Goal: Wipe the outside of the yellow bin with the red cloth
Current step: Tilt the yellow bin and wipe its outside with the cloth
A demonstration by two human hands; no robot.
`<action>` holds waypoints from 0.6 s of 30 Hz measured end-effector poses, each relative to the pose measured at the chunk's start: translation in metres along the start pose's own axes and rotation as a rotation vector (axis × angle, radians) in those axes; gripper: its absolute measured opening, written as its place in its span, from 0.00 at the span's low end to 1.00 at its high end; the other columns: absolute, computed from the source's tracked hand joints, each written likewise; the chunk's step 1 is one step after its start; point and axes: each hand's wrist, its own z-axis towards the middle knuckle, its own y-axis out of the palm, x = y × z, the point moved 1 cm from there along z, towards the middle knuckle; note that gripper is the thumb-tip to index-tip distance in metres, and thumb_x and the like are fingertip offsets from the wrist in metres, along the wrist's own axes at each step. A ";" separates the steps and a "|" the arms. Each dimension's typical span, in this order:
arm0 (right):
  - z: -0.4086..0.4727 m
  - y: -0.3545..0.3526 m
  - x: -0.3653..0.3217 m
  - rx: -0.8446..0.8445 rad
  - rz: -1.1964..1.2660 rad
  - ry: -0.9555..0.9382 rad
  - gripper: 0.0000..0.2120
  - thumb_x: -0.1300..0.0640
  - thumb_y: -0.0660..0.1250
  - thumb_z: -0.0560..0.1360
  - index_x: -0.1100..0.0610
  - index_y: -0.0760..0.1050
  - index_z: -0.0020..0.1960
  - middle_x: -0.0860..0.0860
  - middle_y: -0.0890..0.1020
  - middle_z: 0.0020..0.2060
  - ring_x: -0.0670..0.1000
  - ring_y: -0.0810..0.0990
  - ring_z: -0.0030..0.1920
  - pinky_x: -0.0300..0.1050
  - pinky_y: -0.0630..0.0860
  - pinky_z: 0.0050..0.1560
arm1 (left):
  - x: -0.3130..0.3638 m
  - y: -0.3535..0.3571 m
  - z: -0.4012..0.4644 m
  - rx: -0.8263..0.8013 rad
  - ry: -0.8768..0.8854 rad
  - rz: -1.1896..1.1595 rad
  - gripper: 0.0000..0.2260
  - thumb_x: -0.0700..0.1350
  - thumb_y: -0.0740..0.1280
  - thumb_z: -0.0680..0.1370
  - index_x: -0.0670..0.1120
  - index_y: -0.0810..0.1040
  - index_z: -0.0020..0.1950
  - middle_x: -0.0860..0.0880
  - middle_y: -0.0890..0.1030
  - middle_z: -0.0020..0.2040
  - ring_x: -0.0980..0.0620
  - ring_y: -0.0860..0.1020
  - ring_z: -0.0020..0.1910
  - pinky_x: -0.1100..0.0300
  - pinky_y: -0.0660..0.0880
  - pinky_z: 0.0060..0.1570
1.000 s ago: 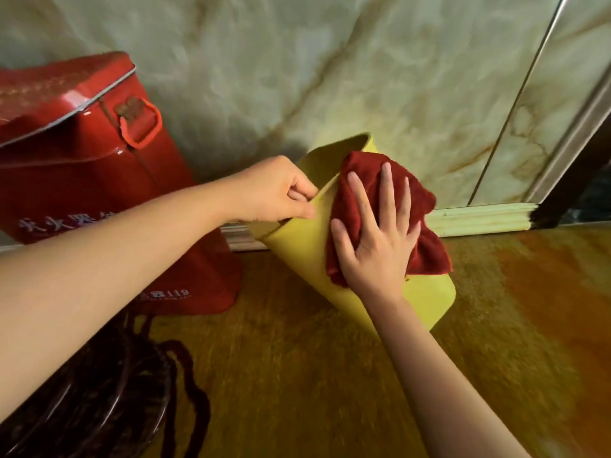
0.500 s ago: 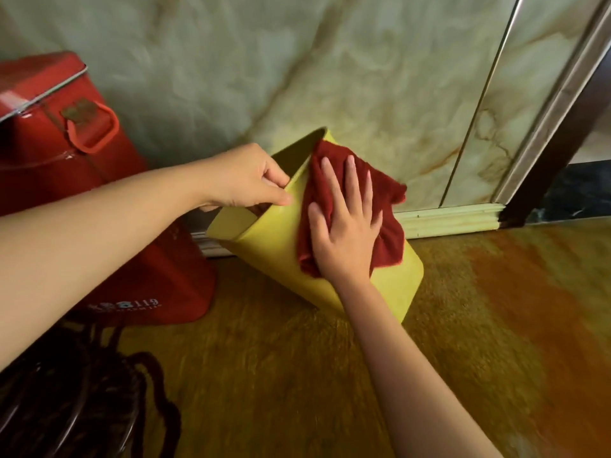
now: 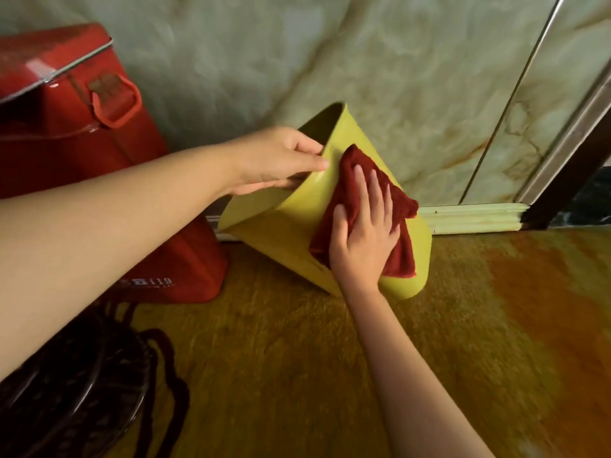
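The yellow bin (image 3: 281, 233) stands tilted on the floor by the wall, its open mouth turned up and to the left. My left hand (image 3: 277, 160) grips the rim, thumb outside and fingers partly hidden inside. The red cloth (image 3: 350, 190) lies on the bin's outer side wall. My right hand (image 3: 363, 233) presses flat on the cloth with fingers spread, covering its middle. The cloth's lower right corner hangs toward the bin's base.
A large red metal box (image 3: 82, 133) with a handle stands to the left, close to the bin. A dark round stool with cords (image 3: 82, 385) is at the bottom left. The marble wall (image 3: 330, 54) and skirting (image 3: 472, 216) run behind; a dark door frame (image 3: 568, 180) is at right.
My right hand and the cloth have slid down the bin's side, away from the rim. The bin tilts further over. My left hand keeps its grip on the rim.
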 end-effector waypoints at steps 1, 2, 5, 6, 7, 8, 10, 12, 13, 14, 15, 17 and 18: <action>0.011 -0.004 0.011 -0.007 0.032 0.052 0.25 0.42 0.50 0.74 0.38 0.54 0.72 0.45 0.62 0.74 0.49 0.56 0.75 0.65 0.55 0.68 | -0.011 -0.006 -0.005 -0.069 0.009 0.040 0.19 0.43 0.68 0.72 0.51 0.72 0.62 0.54 0.80 0.50 0.67 0.78 0.44 0.66 0.74 0.48; 0.021 -0.008 0.024 -0.031 0.072 0.112 0.25 0.42 0.49 0.75 0.38 0.55 0.72 0.45 0.63 0.74 0.49 0.56 0.75 0.66 0.55 0.70 | -0.026 -0.012 -0.009 -0.088 0.033 0.132 0.25 0.41 0.70 0.70 0.51 0.68 0.66 0.56 0.78 0.53 0.68 0.77 0.47 0.70 0.73 0.48; 0.033 -0.010 0.046 -0.121 0.117 0.176 0.25 0.43 0.49 0.75 0.39 0.56 0.72 0.45 0.63 0.74 0.49 0.55 0.75 0.68 0.54 0.70 | -0.065 -0.018 -0.019 0.139 0.121 0.380 0.18 0.36 0.71 0.68 0.53 0.75 0.54 0.55 0.80 0.46 0.65 0.76 0.42 0.77 0.72 0.40; 0.032 -0.006 0.045 -0.147 0.119 0.165 0.25 0.43 0.48 0.75 0.39 0.55 0.72 0.45 0.62 0.74 0.49 0.54 0.75 0.68 0.52 0.70 | -0.071 -0.017 -0.020 0.223 0.136 0.476 0.09 0.39 0.71 0.69 0.54 0.79 0.41 0.54 0.81 0.38 0.65 0.75 0.36 0.70 0.73 0.34; 0.030 -0.002 0.043 -0.164 0.121 0.158 0.25 0.43 0.48 0.75 0.38 0.54 0.72 0.44 0.61 0.74 0.48 0.53 0.75 0.69 0.49 0.71 | -0.076 -0.018 -0.019 0.293 0.145 0.551 0.13 0.42 0.71 0.68 0.54 0.73 0.28 0.56 0.76 0.27 0.66 0.70 0.29 0.62 0.69 0.29; 0.029 0.002 0.041 -0.169 0.129 0.156 0.25 0.42 0.48 0.75 0.38 0.54 0.72 0.43 0.60 0.75 0.48 0.51 0.75 0.68 0.46 0.71 | -0.080 -0.016 -0.019 0.337 0.147 0.585 0.20 0.43 0.72 0.68 0.52 0.65 0.22 0.57 0.68 0.22 0.65 0.65 0.25 0.59 0.63 0.27; 0.025 0.008 0.035 -0.154 0.150 0.154 0.24 0.42 0.48 0.76 0.37 0.53 0.72 0.42 0.59 0.75 0.47 0.49 0.76 0.68 0.43 0.70 | -0.083 -0.015 -0.023 0.345 0.142 0.520 0.22 0.43 0.72 0.68 0.49 0.63 0.19 0.53 0.65 0.18 0.63 0.62 0.24 0.59 0.60 0.28; 0.016 0.011 0.025 -0.148 0.181 0.111 0.24 0.43 0.49 0.77 0.37 0.51 0.72 0.43 0.57 0.76 0.47 0.47 0.76 0.70 0.43 0.70 | -0.073 -0.016 -0.026 0.272 0.155 0.463 0.15 0.42 0.71 0.68 0.47 0.73 0.23 0.46 0.80 0.26 0.66 0.67 0.26 0.63 0.65 0.30; 0.010 0.012 0.018 -0.145 0.195 0.074 0.24 0.43 0.49 0.77 0.36 0.49 0.72 0.44 0.56 0.76 0.48 0.47 0.76 0.70 0.44 0.70 | -0.063 -0.019 -0.026 0.231 0.153 0.435 0.11 0.41 0.71 0.69 0.44 0.76 0.27 0.46 0.83 0.28 0.64 0.69 0.29 0.63 0.66 0.33; 0.004 0.013 0.011 -0.134 0.200 0.038 0.24 0.43 0.50 0.77 0.34 0.47 0.71 0.44 0.55 0.76 0.49 0.47 0.76 0.70 0.45 0.70 | -0.051 -0.022 -0.023 0.184 0.156 0.411 0.10 0.41 0.71 0.69 0.39 0.76 0.30 0.43 0.83 0.31 0.59 0.69 0.31 0.62 0.65 0.34; -0.003 0.013 0.004 -0.113 0.190 0.010 0.23 0.42 0.50 0.77 0.33 0.46 0.70 0.45 0.55 0.76 0.50 0.48 0.76 0.69 0.47 0.70 | -0.040 -0.024 -0.021 0.129 0.152 0.390 0.10 0.40 0.70 0.70 0.36 0.75 0.32 0.45 0.79 0.31 0.55 0.68 0.32 0.61 0.64 0.33; -0.012 0.011 -0.006 -0.036 0.132 0.003 0.24 0.41 0.49 0.76 0.33 0.46 0.70 0.46 0.58 0.76 0.51 0.52 0.76 0.68 0.50 0.68 | -0.022 -0.030 -0.021 -0.010 0.126 0.298 0.07 0.38 0.69 0.70 0.38 0.77 0.32 0.46 0.78 0.27 0.56 0.70 0.28 0.67 0.67 0.28; -0.017 0.009 -0.008 0.004 0.094 0.010 0.25 0.41 0.49 0.76 0.34 0.47 0.71 0.46 0.59 0.75 0.51 0.54 0.75 0.68 0.52 0.67 | -0.019 -0.031 -0.023 -0.067 0.113 0.242 0.06 0.36 0.69 0.70 0.41 0.79 0.33 0.51 0.80 0.26 0.59 0.72 0.26 0.69 0.69 0.27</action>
